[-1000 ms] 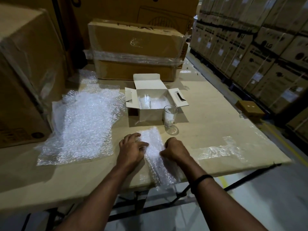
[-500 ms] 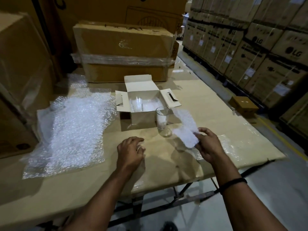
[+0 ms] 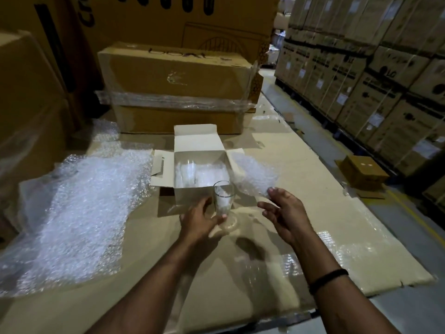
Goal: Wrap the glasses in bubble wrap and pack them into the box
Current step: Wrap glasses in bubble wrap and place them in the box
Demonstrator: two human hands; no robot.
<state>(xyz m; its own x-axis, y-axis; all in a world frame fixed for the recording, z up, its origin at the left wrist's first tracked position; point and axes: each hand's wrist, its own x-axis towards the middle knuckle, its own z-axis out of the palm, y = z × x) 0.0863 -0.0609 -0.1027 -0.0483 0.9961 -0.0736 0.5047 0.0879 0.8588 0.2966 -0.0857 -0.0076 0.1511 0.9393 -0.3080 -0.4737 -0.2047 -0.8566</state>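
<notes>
A clear drinking glass [image 3: 222, 197] stands on the cardboard-covered table just in front of the open white box [image 3: 195, 138]. My left hand [image 3: 198, 221] grips the glass low down, thumb across its near side. My right hand [image 3: 286, 210] is to the right of the glass and holds a small bubble wrap sheet [image 3: 255, 173] by its near edge; the sheet is lifted over the box's right flap. Inside the box stand another glass [image 3: 190, 166] and some white wrap.
A large pile of bubble wrap [image 3: 84, 208] covers the table's left side. A taped long carton [image 3: 173, 75] stands behind the white box, with big cartons at the left. A small carton [image 3: 363, 172] sits on the floor to the right, before stacked cartons [image 3: 385, 92].
My right hand has carried the bubble wrap sheet up and forward to the box's right side. My left hand left the table and took hold of the glass.
</notes>
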